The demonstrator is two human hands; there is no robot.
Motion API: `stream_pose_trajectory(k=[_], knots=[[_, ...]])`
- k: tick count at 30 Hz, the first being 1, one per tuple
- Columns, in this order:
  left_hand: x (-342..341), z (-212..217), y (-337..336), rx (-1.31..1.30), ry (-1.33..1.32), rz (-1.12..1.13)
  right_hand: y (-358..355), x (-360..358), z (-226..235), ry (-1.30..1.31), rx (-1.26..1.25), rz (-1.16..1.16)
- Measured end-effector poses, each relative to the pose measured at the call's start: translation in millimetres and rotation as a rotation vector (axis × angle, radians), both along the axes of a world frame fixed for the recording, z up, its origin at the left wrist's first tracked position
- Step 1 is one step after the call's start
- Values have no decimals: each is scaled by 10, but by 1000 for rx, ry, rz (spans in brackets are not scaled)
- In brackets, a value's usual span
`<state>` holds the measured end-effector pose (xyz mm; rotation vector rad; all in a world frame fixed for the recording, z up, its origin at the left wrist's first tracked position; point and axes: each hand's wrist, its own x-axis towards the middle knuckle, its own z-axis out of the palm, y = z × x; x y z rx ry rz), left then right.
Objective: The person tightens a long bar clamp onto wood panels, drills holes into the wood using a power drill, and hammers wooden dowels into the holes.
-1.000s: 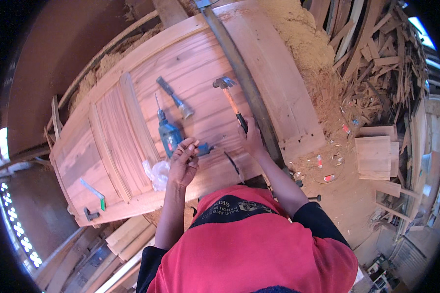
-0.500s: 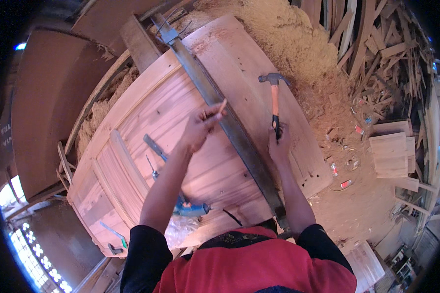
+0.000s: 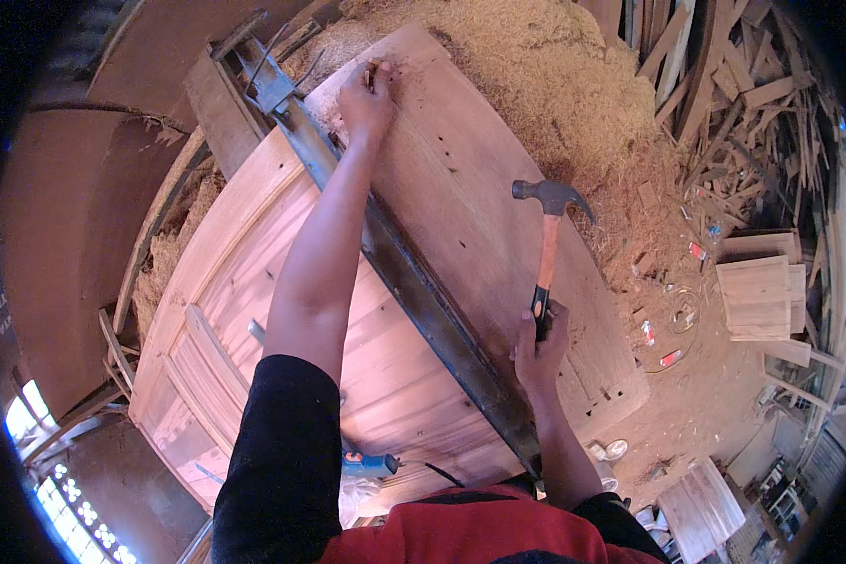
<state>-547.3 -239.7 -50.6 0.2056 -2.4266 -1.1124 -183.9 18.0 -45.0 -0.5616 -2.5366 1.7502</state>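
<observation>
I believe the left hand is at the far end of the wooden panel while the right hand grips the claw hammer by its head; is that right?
Not quite: the head camera view shows the right hand gripping the claw hammer by its handle, not its head. The left hand is indeed at the far end of the wooden panel.

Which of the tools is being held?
The claw hammer with the orange-and-black handle, held in the right grip. The blue drill, partly hidden, lies on the wooden panel.
</observation>
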Motion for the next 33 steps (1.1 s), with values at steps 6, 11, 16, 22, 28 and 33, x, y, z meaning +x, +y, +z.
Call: stream_pose_trajectory(k=[6,11,16,22,28,33], knots=[[-36,-143,-1,-42,134,-89,-44,2,97,-59,-160,-58],[-72,-197,1,-72,88,-48,-42,-21,165,-79,-280,-37],[-50,-159,36,-153,65,-33,-163,-199,141,70,-179,25],[7,-72,91,-305,-7,-28,-367,-1082,525,-63,-192,172],[-23,-76,41,-199,24,-40,-503,-2039,1043,624,312,326],[243,126,1,-83,85,86,-671,-2252,1024,631,357,353]])
